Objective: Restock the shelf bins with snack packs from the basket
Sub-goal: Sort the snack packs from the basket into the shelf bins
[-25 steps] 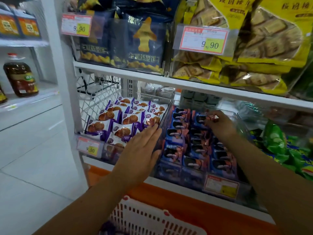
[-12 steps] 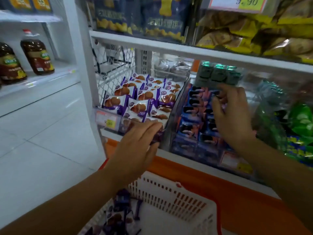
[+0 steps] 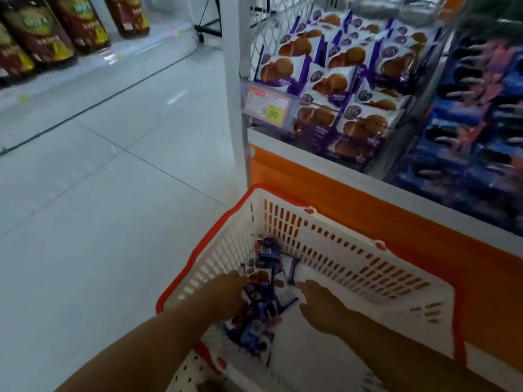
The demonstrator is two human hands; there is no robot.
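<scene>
Purple snack packs sit piled in basket, left side. Far-right shelf bin looks p full, so I'd guess mostly done. Left hand on the pile, grip unclear; right hand loose, holding nothing.

In the basket, the fingertips of the left grip are lost among the packs, so a pinch cannot be told, and the labels there are smeared. The basket's near end runs off the bottom edge. Up right of the basket, the blue packs blur together. Far up left of it, the bottles are cropped.
</scene>
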